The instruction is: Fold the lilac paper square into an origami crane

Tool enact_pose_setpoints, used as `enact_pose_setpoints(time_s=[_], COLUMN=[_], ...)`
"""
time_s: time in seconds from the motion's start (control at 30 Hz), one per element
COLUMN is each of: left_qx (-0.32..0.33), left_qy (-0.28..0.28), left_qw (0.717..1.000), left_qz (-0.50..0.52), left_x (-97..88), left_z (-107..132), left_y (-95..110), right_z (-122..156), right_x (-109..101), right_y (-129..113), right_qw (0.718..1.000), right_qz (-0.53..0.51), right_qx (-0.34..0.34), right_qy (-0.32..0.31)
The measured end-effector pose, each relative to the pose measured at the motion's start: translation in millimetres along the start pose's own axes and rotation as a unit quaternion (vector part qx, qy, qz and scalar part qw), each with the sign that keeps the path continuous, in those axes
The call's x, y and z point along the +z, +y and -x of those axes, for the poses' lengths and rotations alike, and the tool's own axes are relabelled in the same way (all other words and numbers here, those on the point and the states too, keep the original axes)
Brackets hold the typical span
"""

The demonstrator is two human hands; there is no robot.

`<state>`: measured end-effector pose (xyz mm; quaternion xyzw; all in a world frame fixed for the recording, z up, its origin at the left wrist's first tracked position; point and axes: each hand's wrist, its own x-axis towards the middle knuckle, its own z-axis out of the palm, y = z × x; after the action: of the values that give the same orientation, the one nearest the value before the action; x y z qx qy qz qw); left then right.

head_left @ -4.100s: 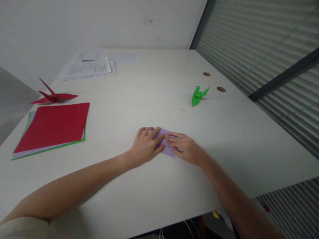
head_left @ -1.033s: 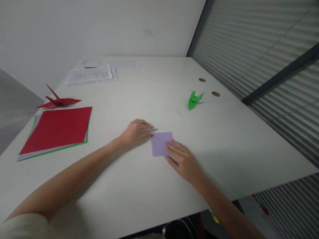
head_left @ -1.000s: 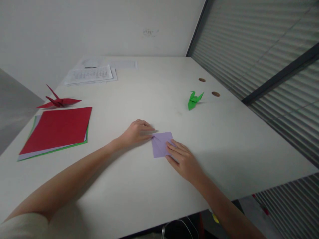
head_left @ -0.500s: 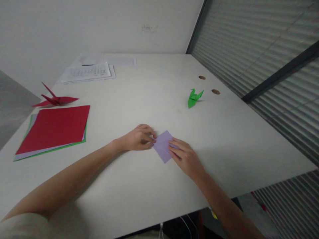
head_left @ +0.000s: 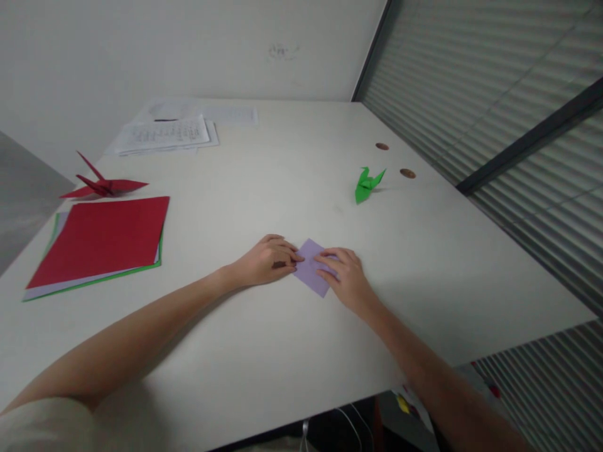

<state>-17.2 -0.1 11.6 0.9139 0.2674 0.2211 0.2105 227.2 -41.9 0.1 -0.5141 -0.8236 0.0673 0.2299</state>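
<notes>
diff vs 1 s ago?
The lilac folded paper has turned from square-on to a diamond. The left hand closed in onto its left corner; the right hand slid up over its right side. Green crane, red crane and paper stack unmoved.

Lilac folded paper, green crane, red sheets.

Two bare hands, left hand and right hand, meet at one folded purple paper on one white table. Also counted: two finished paper cranes, a red crane and a green crane; one stack of coloured sheets; one pile of printed papers; two round brown holes.
</notes>
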Motion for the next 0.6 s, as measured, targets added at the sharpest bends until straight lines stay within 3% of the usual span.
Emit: enact_pose_setpoints(time_s=[0.1, 0.23, 0.4, 0.6], left_qx=[-0.010, 0.032, 0.051, 0.044], left_qy=[0.015, -0.035, -0.084, -0.083], left_qw=[0.999, 0.996, 0.994, 0.994], left_qz=[-0.046, -0.069, -0.050, -0.058], left_x=[-3.6, -10.6, -13.6, -13.0], left_z=[2.5, 7.0, 8.7, 7.9], left_y=[-2.4, -3.9, -3.3, -2.0], right_z=[-31.1, -56.6, -52.0, -50.8], right_x=[-3.0, -4.0, 2.7, 4.8], right_y=[8.8, 15.0, 17.2, 18.6], right_qw=[0.998, 0.995, 0.994, 0.993], right_qz=[0.006, -0.040, -0.076, -0.091], right_qx=[-0.021, -0.044, -0.035, -0.041], right_qy=[-0.052, -0.084, -0.068, -0.056])
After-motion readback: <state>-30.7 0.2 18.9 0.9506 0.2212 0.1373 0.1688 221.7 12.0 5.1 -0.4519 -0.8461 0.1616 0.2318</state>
